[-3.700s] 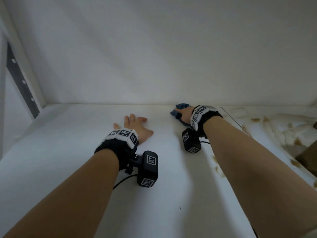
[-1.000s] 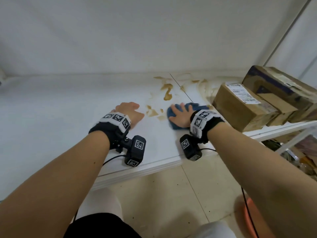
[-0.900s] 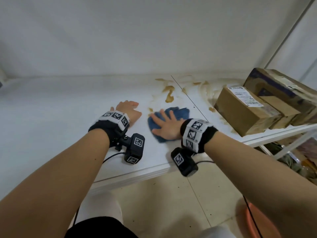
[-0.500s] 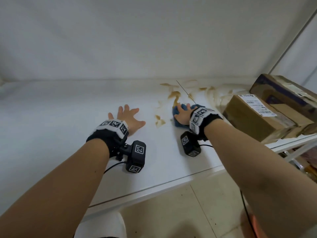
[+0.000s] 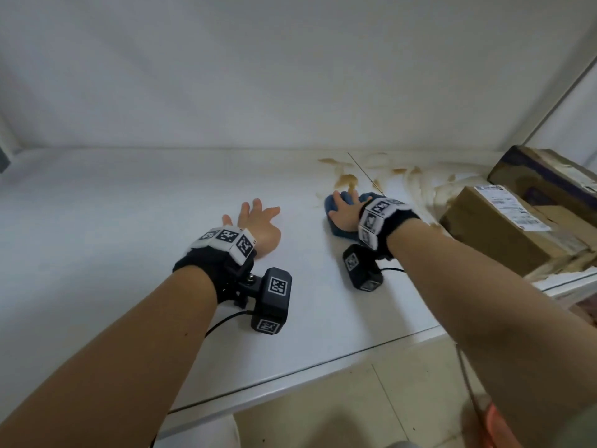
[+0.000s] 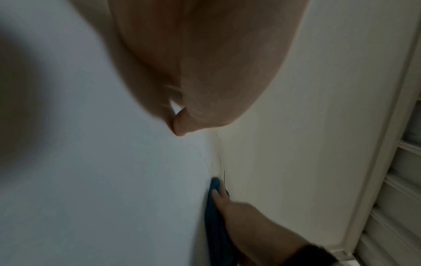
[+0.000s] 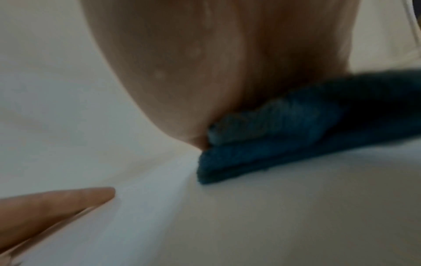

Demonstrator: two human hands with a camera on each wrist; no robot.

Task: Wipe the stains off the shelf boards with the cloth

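My right hand (image 5: 345,206) lies flat on a folded blue cloth (image 5: 344,232) and presses it onto the white shelf board (image 5: 129,221), fingers spread and straight. The cloth (image 7: 284,136) sits just in front of brown stains (image 5: 347,180) near a seam between two boards. More smeared stains (image 5: 420,179) spread to the right of the seam. My left hand (image 5: 258,221) rests palm down on the board left of the cloth, fingers spread and empty. The left wrist view shows the cloth (image 6: 214,216) under my right hand (image 6: 239,212).
Two cardboard boxes (image 5: 513,227) stand on the right part of the shelf, close to my right forearm. The shelf's front edge (image 5: 307,373) runs below my wrists, with tiled floor (image 5: 371,415) beneath. A white wall (image 5: 290,76) backs the shelf.
The right hand slid the cloth left and towards me, then pushed it back up to the stains by the seam. The left hand uncurled and now lies spread flat.
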